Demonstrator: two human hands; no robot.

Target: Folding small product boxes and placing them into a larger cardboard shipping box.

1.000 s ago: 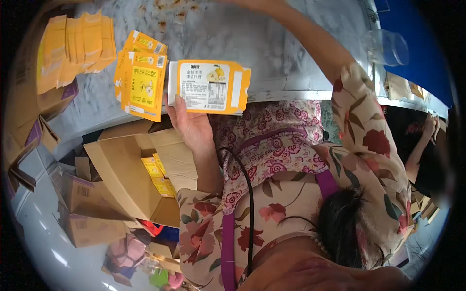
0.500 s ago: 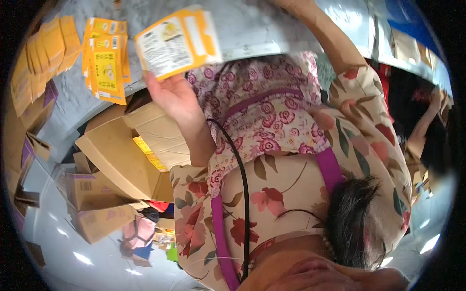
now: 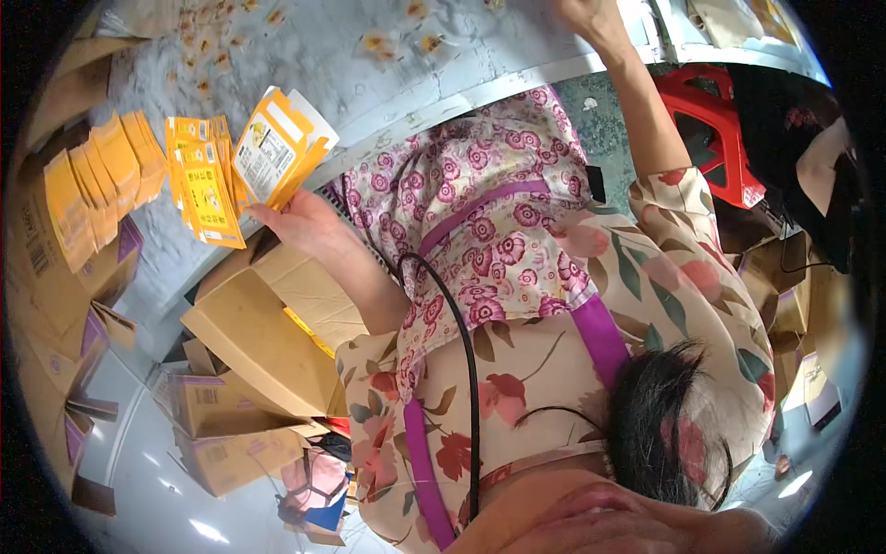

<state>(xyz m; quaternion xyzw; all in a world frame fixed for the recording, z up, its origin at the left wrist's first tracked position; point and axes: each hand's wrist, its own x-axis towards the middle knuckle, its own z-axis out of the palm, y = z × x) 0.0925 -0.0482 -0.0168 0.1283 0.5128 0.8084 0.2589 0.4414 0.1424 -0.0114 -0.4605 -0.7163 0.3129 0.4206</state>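
Note:
My left hand (image 3: 314, 223) is closed on the lower edge of a flat yellow-and-white carton (image 3: 268, 152), with the thumb stretched along its bottom corner. The carton is tilted, and its printed panel faces up. Right beside it, on its left, lies a pile of similar yellow cartons (image 3: 205, 189) on the grey table; I cannot tell whether the two touch. My right hand (image 3: 583, 13) is at the top edge over the table, its arm stretched forward. Its fingers are cut off by the picture's edge, so what they hold cannot be seen.
More yellow cartons (image 3: 111, 175) stand in fanned rows at the left. Small brownish pieces (image 3: 378, 44) lie scattered on the table (image 3: 305, 55). Below the table's edge sits an open cardboard box (image 3: 263, 323), with other boxes around it. A red stool (image 3: 729, 138) and another person's arm (image 3: 824, 166) are at the right.
My left hand has moved left with the carton, up to the yellow pile. The whole view has shifted, showing more of the table and the red stool. My right arm stays stretched forward.

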